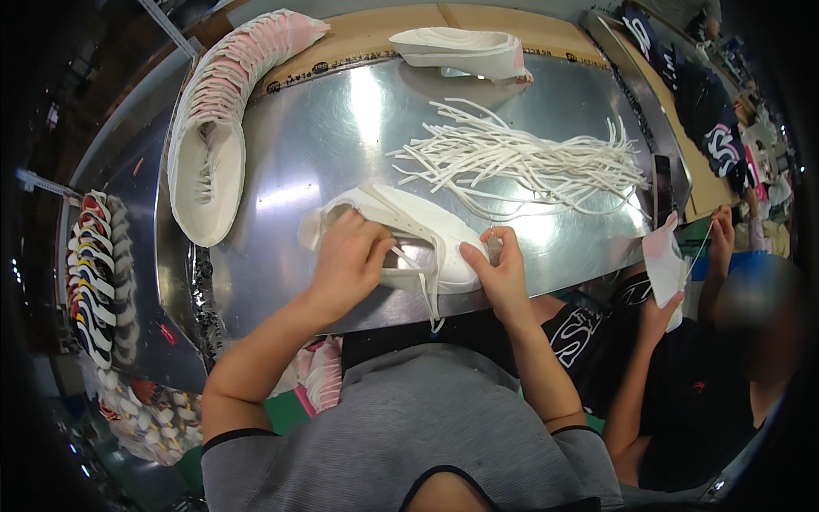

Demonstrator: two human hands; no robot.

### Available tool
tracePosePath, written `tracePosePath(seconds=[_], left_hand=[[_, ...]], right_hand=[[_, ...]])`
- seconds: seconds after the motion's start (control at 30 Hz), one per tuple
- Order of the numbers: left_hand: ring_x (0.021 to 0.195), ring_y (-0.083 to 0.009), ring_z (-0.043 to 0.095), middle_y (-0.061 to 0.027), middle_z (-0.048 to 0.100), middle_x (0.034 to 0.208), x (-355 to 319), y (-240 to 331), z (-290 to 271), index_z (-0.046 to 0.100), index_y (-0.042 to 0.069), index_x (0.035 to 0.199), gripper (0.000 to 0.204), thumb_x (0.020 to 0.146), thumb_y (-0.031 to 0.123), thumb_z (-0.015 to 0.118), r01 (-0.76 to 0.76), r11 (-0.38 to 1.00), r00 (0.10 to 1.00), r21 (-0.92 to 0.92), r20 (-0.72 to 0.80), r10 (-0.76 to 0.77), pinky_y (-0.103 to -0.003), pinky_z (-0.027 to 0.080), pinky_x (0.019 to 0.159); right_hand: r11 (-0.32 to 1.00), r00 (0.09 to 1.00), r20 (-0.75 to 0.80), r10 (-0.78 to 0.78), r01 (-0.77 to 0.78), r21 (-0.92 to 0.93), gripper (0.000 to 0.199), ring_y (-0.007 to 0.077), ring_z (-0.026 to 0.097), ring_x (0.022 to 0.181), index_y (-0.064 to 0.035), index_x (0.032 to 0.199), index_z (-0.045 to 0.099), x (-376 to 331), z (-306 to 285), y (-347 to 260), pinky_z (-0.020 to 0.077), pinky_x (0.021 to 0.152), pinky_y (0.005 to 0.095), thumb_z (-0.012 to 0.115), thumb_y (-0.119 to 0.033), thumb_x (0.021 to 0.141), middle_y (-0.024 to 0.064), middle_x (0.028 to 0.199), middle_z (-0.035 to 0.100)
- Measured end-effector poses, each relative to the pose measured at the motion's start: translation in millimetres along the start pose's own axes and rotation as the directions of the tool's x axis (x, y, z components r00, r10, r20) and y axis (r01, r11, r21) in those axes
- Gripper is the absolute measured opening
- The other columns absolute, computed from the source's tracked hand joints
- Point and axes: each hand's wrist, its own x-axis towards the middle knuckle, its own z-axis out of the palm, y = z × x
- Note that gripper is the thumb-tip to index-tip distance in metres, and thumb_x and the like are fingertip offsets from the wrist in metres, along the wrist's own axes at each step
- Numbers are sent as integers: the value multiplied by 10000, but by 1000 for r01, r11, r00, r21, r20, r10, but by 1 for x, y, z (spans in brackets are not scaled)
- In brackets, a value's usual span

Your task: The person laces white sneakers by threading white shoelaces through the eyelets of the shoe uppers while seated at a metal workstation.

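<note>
A white shoe upper (444, 224) lies on its side at the near edge of the metal table, its opening facing me. My left hand (348, 260) is closed on the upper's collar and eyelet edge, with the fingertips partly hidden inside. My right hand (503, 271) pinches the toe end between thumb and bent fingers. A white shoelace (433, 303) is threaded at the upper's throat, and its loose end hangs over the table edge between my hands.
Beyond my hands lies a pile of loose white laces (529, 162). A long row of nested white-and-pink uppers (226, 94) curves along the left; more uppers (461, 47) rest at the back. On the right, a co-worker (708, 375) holds another upper (663, 260).
</note>
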Motion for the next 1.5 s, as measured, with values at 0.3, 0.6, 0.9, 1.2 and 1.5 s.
tracePosePath(seconds=[0.3, 0.6, 0.9, 1.2, 1.5], left_hand=[[831, -240, 588, -108, 617, 911, -96, -109, -130, 628, -8, 974, 129, 927, 112, 635, 411, 891, 799, 191, -547, -252, -342, 471, 753], [826, -133, 573, -53, 625, 894, -54, -6, -104, 654, 3, 933, 92, 946, 84, 612, 317, 880, 881, -354, -235, -411, -270, 461, 765], [879, -175, 574, -95, 646, 945, -6, 45, -45, 635, -8, 872, 37, 861, -42, 639, 73, 886, 997, -458, 12, -76, -285, 445, 769], [907, -167, 581, -89, 647, 978, -29, 24, -23, 647, -3, 894, 23, 879, -20, 642, 127, 863, 982, -489, -58, -178, -284, 450, 810], [941, -131, 600, -76, 644, 1024, -29, 16, -28, 647, -6, 927, 29, 906, -17, 631, 262, 509, 946, -820, 114, -303, -275, 469, 847]], right_hand=[[992, 992, -125, 17, -1, 128, 353, 80, 488, 744, -61, 1013, 488, -1, -18, 9, 424, 629, 231, 779, -162, 843, 13, 881, 532], [956, 994, -18, -106, 97, -278, 305, 127, 494, 657, -45, 928, 523, -2, -21, -1, 411, 584, 298, 768, -205, 842, 37, 781, 566], [785, 926, -9, -377, 315, -534, 300, 262, 590, 680, -45, 829, 569, -2, -14, -24, 458, 596, 370, 751, -283, 812, 78, 763, 585], [403, 910, 263, -320, 382, -832, 264, 300, 623, 675, -60, 852, 604, 8, 21, -22, 480, 594, 406, 732, -288, 813, 97, 769, 625], [710, 963, 98, -250, 251, -658, 204, 178, 590, 597, -44, 1028, 633, 7, 13, -13, 455, 581, 332, 692, -178, 886, 87, 742, 641]])
